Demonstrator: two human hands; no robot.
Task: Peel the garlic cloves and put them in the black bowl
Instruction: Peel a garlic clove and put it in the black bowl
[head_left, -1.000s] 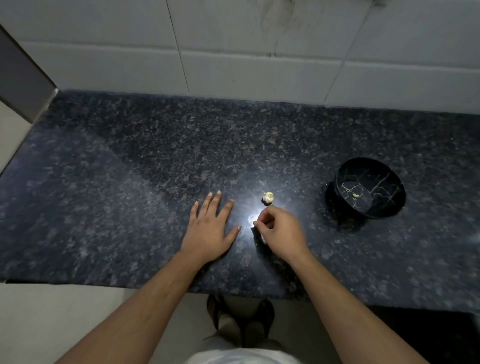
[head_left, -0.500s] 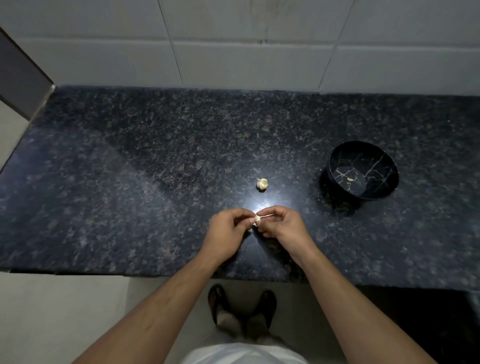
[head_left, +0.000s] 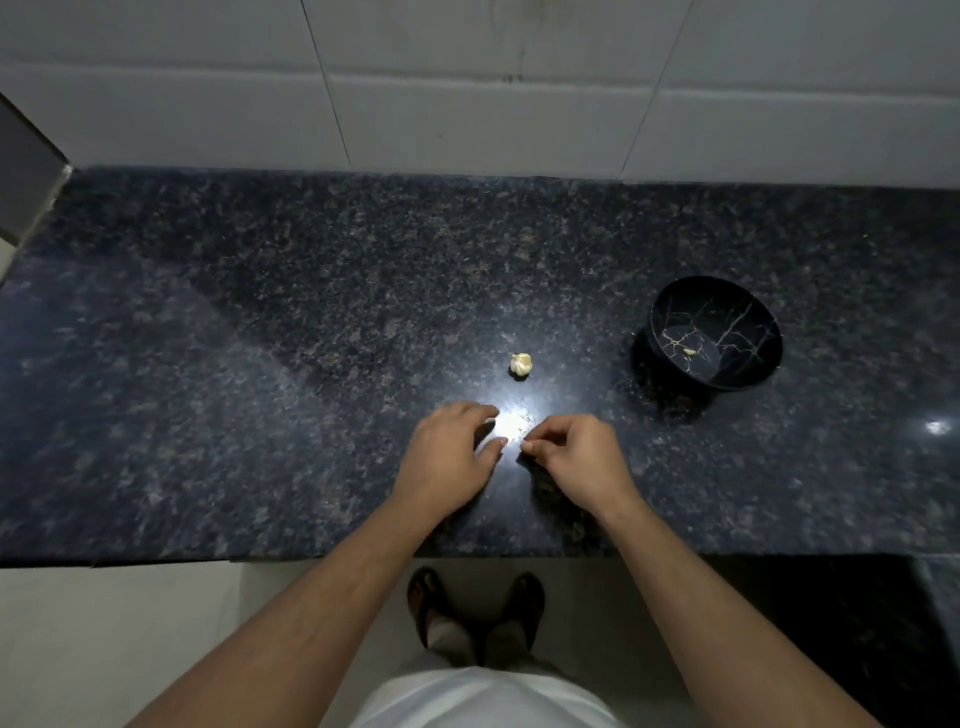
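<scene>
The right hand (head_left: 571, 457) curls its fingers (head_left: 537, 439) in a pinch, seemingly on a clove lost in glare. The left hand (head_left: 447, 457) hovers with fingers loosely bent, holding nothing visible. The garlic (head_left: 521, 365), light, papery and brittle, sits just beyond on the counter (head_left: 260, 364); pinch its sides. One clove (head_left: 689, 352) lies in the black bowl (head_left: 727, 379).

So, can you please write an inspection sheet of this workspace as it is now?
Surface: dark speckled counter, with a bright glare spot between the hands.
Job's things: garlic lies on the counter; black bowl holds one small pale piece.
Clutter: nothing seen.
Grippers: left hand loosely curled; right hand pinching, glare hides what.
Cables: nothing seen.
Surroundings: white tiled wall behind; pale floor below.
</scene>
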